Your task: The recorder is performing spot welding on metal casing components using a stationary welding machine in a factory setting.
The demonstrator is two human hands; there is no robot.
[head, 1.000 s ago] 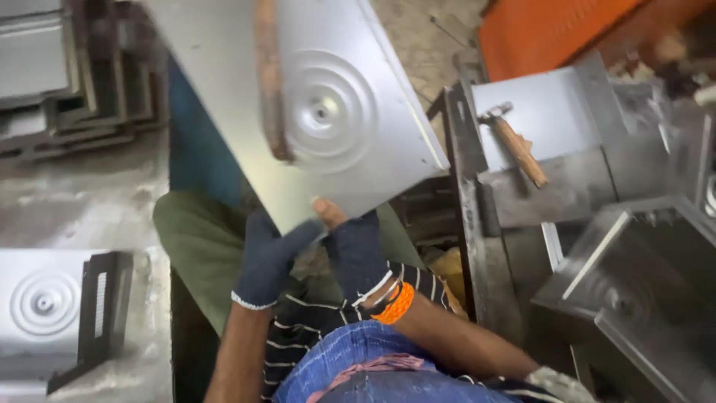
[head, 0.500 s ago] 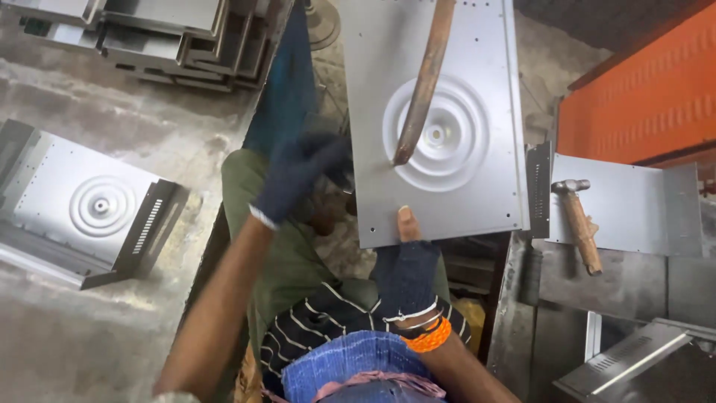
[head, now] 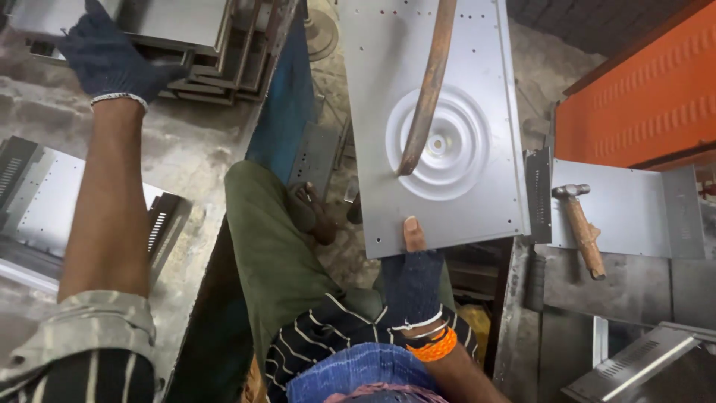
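My right hand [head: 418,280], in a dark fingerless glove, grips the near edge of a grey metal panel [head: 462,89] with a round embossed centre, thumb on top. A rusty curved rod [head: 429,82] lies across that panel and ends at the embossed rings. My left hand [head: 104,56], in a dark blue glove, reaches to the far left and lies with spread fingers on a stack of grey metal trays [head: 201,45]. Nothing is gripped in it.
A hammer [head: 582,227] with a wooden handle lies on a bent grey sheet [head: 634,205] at the right. Behind it stands an orange perforated panel [head: 641,97]. Another embossed panel [head: 52,209] lies on the bench at the left. A blue beam [head: 287,97] runs beside my green-trousered leg [head: 268,254].
My left hand has let go of the panel and moved up and left onto the tray stack. The panel is now held by my right hand alone.
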